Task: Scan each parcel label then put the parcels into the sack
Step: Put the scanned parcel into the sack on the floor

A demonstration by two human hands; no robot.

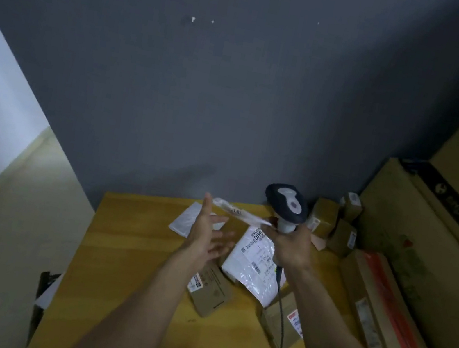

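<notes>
Gripping a dark-headed, grey-handled barcode scanner (287,205) upright, head tipped toward the grey wall (235,98), the right hand (290,246) hung over the yellow wooden table (123,247). The left hand (206,237) was open, fingers spread. Between them a thin white plastic mailer (238,213) showed edge-on, its long axis running left to right. It was blurred, perhaps touching both hands.
</notes>
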